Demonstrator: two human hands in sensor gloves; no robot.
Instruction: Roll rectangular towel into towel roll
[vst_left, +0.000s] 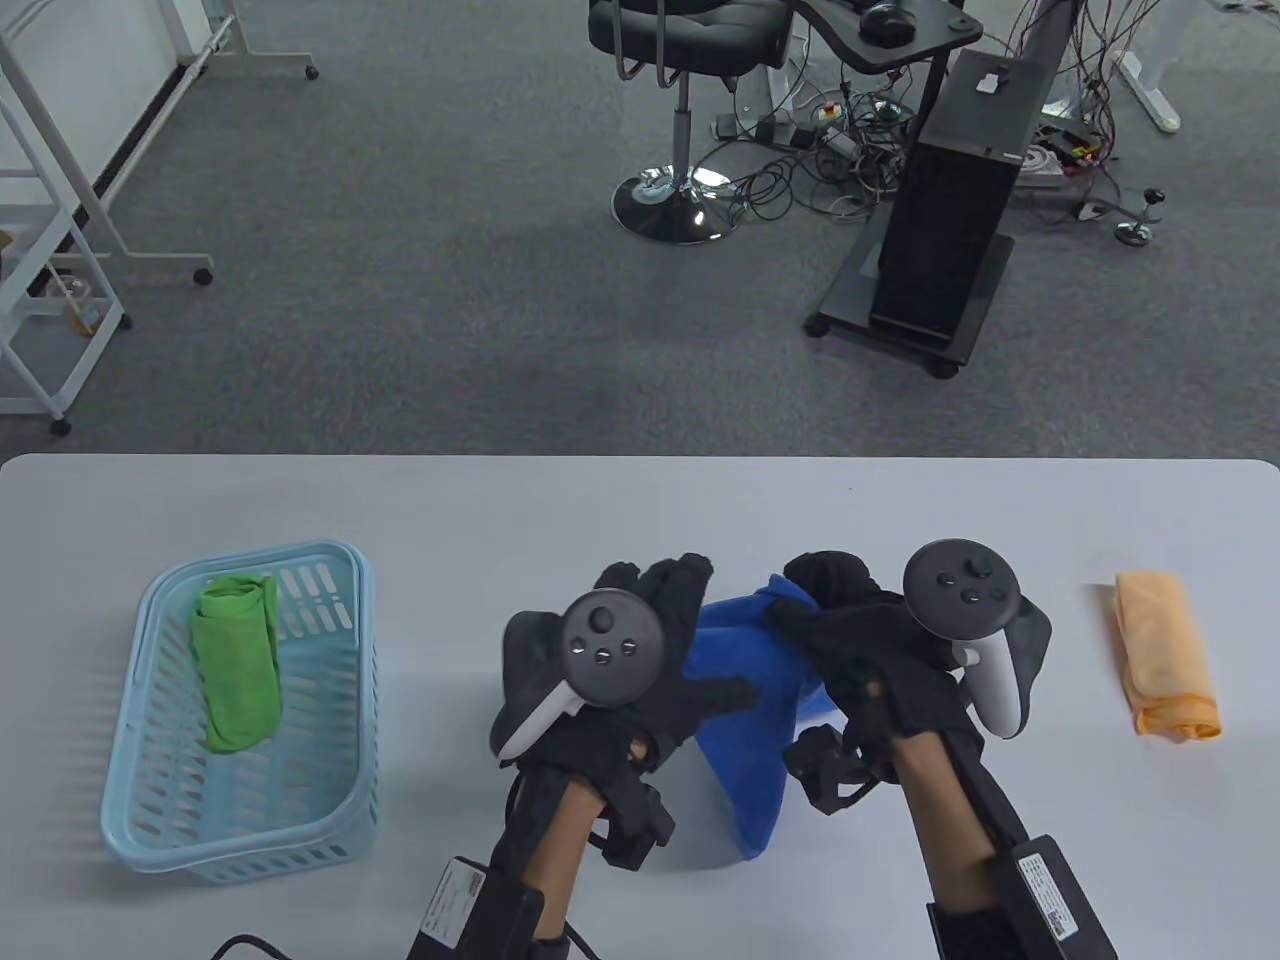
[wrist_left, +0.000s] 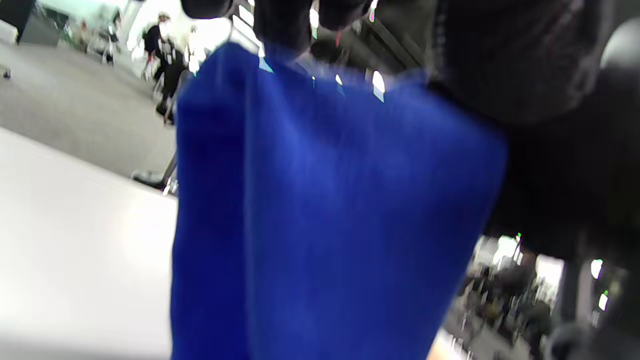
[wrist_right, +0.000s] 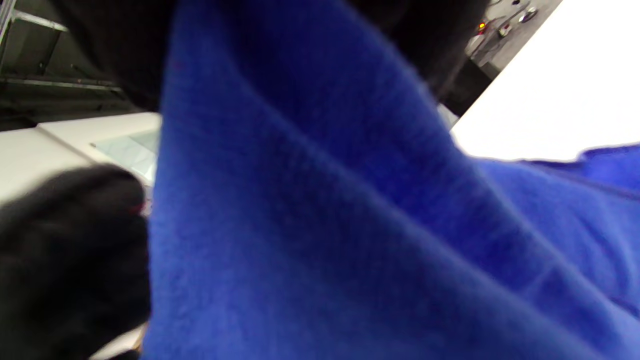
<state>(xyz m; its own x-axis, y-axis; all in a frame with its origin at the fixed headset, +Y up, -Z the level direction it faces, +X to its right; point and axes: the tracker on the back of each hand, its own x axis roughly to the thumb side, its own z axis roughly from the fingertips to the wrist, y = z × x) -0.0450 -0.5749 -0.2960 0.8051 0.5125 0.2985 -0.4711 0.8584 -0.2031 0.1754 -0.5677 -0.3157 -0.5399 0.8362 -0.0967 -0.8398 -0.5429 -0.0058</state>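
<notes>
Both hands, left (vst_left: 640, 650), right (vst_left: 860, 630), gripping blue towel (vst_left: 750, 720)

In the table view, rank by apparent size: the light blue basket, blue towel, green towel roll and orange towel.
1. Light blue basket.
2. Blue towel, partly hidden by both hands.
3. Green towel roll and orange towel look alike; not ranked.

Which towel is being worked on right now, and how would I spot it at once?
On the white table, look at the near middle, between the light blue basket on the left and the folded orange towel on the right. There both gloved hands, left hand and right hand, hold the blue towel. It is the only blue one, hanging loose rather than rolled like the green towel in the basket.
</notes>
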